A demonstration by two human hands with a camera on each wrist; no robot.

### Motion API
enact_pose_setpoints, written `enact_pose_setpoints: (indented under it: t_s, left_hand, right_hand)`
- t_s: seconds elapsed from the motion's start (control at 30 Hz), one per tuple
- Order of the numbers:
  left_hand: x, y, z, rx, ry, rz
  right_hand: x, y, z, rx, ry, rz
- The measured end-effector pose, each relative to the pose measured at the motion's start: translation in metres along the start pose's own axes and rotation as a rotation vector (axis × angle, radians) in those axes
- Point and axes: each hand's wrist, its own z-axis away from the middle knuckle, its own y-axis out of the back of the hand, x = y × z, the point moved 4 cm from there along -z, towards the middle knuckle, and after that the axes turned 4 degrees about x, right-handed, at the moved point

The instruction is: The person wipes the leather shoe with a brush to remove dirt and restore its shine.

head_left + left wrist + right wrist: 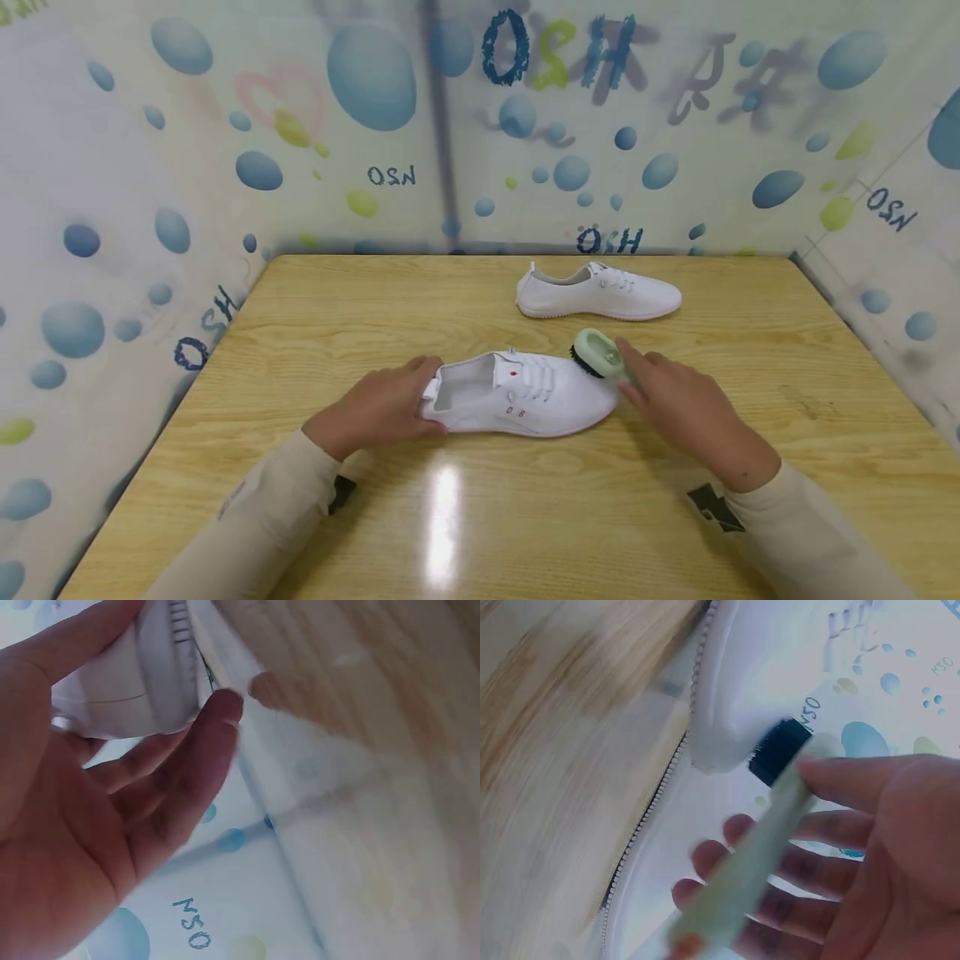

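Observation:
A white lace-up shoe [555,400] lies on the table with its toe to the right. My left hand [386,404] grips it by the heel, thumb and fingers on either side; the left wrist view shows the heel [112,682] between them. In my right hand [686,408] is a pale green brush [597,354], held by its handle [742,870]. Its dark bristles [778,750] meet the upper near the toe. A second white shoe [600,293] stands farther back, touched by neither hand.
The wooden table [360,308] reaches back to a wall [300,208] printed with blue and green dots and letters. Similar printed sheets stand along the left and right sides. A bright light reflection lies on the tabletop in front of the shoe.

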Motion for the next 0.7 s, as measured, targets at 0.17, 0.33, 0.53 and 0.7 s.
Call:
enact_pose_setpoints:
  t_s: [0.17, 0.33, 0.53, 0.7]
  left_hand:
    - [0.007, 0.005, 0.001, 0.125, -0.122, 0.078]
    - [0.014, 0.009, 0.001, 0.203, -0.245, 0.106]
    - [0.021, 0.01, 0.002, 0.223, -0.283, 0.034]
    - [0.018, 0.012, 0.007, 0.169, -0.263, -0.037]
  right_hand:
    - [0.004, 0.004, -0.001, 0.005, -0.022, -0.083]
    - [0.006, 0.01, 0.0, -0.043, -0.024, -0.162]
    - [0.004, 0.02, 0.005, -0.023, 0.058, -0.224]
    - [-0.001, 0.025, 0.007, -0.011, 0.09, -0.244]
